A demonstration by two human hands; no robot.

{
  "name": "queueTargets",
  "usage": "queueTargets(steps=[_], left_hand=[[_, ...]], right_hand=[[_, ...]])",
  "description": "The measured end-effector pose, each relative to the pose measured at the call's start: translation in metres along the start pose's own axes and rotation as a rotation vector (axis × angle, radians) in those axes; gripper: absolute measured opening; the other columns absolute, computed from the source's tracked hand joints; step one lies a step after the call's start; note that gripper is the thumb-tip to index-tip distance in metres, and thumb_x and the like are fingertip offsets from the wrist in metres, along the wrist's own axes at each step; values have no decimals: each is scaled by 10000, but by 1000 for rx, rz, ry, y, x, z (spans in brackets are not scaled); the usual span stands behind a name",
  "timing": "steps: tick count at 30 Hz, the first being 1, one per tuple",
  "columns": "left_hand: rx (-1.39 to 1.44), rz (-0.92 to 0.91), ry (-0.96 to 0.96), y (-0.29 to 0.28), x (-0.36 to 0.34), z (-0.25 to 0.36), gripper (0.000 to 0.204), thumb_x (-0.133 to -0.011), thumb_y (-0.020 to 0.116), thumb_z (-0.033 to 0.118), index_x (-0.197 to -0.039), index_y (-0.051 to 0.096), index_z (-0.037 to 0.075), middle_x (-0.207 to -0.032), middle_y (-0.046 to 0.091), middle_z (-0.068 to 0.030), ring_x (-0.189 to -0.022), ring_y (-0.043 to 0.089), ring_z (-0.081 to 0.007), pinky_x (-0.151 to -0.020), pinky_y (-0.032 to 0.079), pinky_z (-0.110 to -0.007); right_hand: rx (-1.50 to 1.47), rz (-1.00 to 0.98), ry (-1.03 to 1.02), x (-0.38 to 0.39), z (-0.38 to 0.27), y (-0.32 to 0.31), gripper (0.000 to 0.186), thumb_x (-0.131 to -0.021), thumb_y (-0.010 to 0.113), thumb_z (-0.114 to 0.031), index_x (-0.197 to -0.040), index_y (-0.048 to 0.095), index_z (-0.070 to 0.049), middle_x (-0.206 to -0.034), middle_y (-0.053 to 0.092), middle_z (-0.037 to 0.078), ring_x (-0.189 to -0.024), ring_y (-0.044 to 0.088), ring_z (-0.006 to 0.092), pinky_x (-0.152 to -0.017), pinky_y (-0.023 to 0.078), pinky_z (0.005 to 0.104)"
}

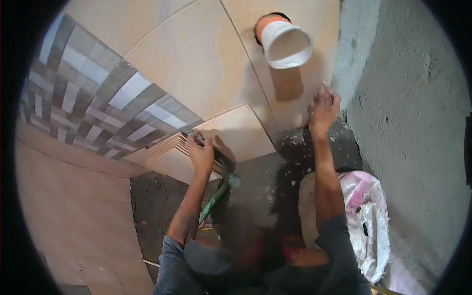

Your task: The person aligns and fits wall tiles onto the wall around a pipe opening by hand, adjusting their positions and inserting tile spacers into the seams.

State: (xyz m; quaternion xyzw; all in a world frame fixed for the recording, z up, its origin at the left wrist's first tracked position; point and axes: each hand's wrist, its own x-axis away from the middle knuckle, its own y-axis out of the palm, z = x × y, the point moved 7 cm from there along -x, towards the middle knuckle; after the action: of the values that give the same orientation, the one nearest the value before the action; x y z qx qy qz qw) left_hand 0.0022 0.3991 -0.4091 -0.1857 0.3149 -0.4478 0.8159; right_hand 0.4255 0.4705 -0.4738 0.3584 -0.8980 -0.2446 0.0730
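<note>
My left hand [200, 151] is at a stack of beige tiles [169, 153] leaning by the patterned wall. Its fingers are curled closed, and what they hold, if anything, is hidden. Farther right, my right hand [324, 110] is raised close to the right edge of a large beige wall tile [305, 98]. A small pale piece [324, 84] shows at its pinched fingertips; its kind is too small to tell. Above that hand, a white pipe [287, 46] with an orange collar [271, 22] sticks out of the tiled wall.
Another beige tile [241, 130] leans against the wall beside the stack. A green-handled tool [214, 201] lies below it. Chips litter the dark floor [290, 172] near the wall. A white and pink sack [371, 211] stands at right, next to the rough grey wall [408, 113].
</note>
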Motion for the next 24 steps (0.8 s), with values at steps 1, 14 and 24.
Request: queueTargets(steps=[1, 14, 24], left_hand=[[5, -17, -74, 0, -5, -12, 471, -890, 742, 179, -1259, 572, -60, -1142, 591, -174, -1019, 587, -282, -922, 471, -402], [52, -33, -172, 29, -29, -62, 389, -870, 779, 198, -1107, 597, -51, -916, 642, -115, -852, 614, -218, -783, 505, -357], [128, -35, 16, -25, 4, 21, 261, -889, 757, 177, -929, 588, -18, -764, 547, -74, -719, 529, -180, -688, 455, -335]], right_hand=[[25, -7, -11, 9, 10, 1, 307, -1006, 670, -324, -1076, 664, -25, -969, 624, 33, -918, 585, 93, -749, 512, 309], [661, -624, -155, 126, 60, 86, 352, -936, 710, -277, -1175, 704, -19, -982, 714, 180, -921, 681, 320, -845, 526, 420], [536, -548, -358, 150, -32, 46, 182, -909, 708, -180, -1020, 709, -37, -913, 696, 131, -839, 673, 333, -777, 523, 438]])
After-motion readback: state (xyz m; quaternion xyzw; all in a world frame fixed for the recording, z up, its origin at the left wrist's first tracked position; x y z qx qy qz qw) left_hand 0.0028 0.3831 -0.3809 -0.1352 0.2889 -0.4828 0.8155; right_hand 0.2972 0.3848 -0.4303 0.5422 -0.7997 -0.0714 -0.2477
